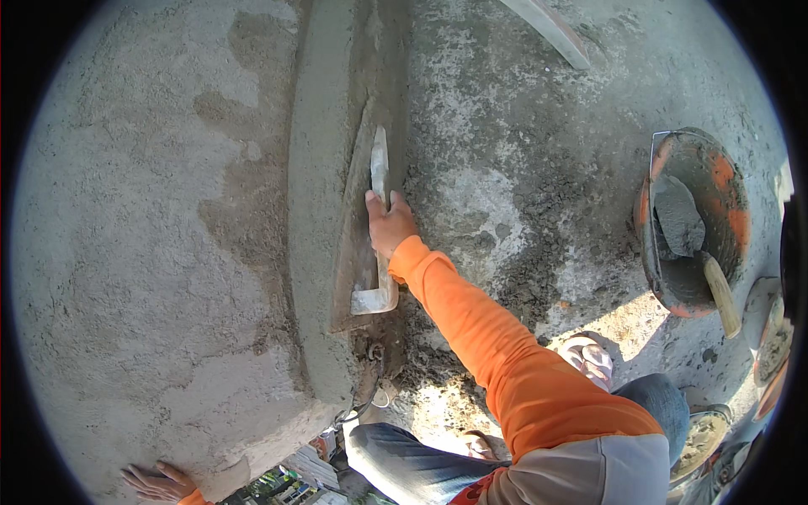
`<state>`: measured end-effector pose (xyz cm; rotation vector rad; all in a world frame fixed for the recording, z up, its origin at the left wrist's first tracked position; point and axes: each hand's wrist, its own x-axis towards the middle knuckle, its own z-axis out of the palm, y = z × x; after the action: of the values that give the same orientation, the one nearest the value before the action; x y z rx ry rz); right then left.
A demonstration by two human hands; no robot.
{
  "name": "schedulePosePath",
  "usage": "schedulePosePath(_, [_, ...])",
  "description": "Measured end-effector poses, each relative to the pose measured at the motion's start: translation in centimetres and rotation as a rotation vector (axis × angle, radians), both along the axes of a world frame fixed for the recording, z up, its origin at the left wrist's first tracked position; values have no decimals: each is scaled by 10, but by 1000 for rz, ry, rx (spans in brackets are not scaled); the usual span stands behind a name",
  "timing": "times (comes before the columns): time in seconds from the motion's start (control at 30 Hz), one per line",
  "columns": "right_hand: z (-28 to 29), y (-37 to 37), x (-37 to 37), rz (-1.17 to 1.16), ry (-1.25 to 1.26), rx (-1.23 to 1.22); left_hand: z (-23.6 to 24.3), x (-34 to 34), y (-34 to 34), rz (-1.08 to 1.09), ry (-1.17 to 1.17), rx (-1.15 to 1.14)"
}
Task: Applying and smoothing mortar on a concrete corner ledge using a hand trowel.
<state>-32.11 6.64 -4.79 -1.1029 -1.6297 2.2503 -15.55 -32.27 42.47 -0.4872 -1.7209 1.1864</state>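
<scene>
Right hand (390,225): reaches out on an orange sleeve (488,337), fingers wrapped tight around the handle of a trowel (378,244). The grip hides the handle itself.

Trowel: long, narrow steel blade smeared with grey mortar. It lies lengthwise in the corner where the raised ledge meets the floor, one end pointing away from the person, the broader end toward the knees. The blade presses flat against the side face of the ledge.

Ledge (318,210): a raised, rounded cement edge, freshly plastered and smooth, darker and wet along the strip beside the trowel.

Wall surface (126,252): broad, rough grey cement left of the ledge, with darker damp patches.

Left hand (160,483): at the lower edge of the view, palm down, fingers spread flat on the rough cement, holding nothing. Well apart from the trowel.

Floor (522,168): grey concrete, spattered with loose mortar crumbs near the right forearm.

Bucket (694,223): orange and mortar-caked, off to the right, well apart from both hands. It holds a heap of grey mortar and a second trowel with a wooden handle (722,295) sticking out over the rim.

Knee in blue jeans (396,459): bent low, just below the ledge's end.

Sandalled foot (589,358): on the floor in a sunlit patch, between the orange sleeve and the bucket.

Shallow pans (773,345): at the far right edge, partly cut off.
</scene>
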Motion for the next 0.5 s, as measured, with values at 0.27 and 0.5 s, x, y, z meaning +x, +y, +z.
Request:
schedulePosePath(0.27, [-51, 19, -44, -65, 3, -363, 5, 2, -11, 40, 2, 15])
schedulePosePath(0.5, [-40, -52, 19, -94, 82, 31, 5, 1, -7, 12, 2, 18])
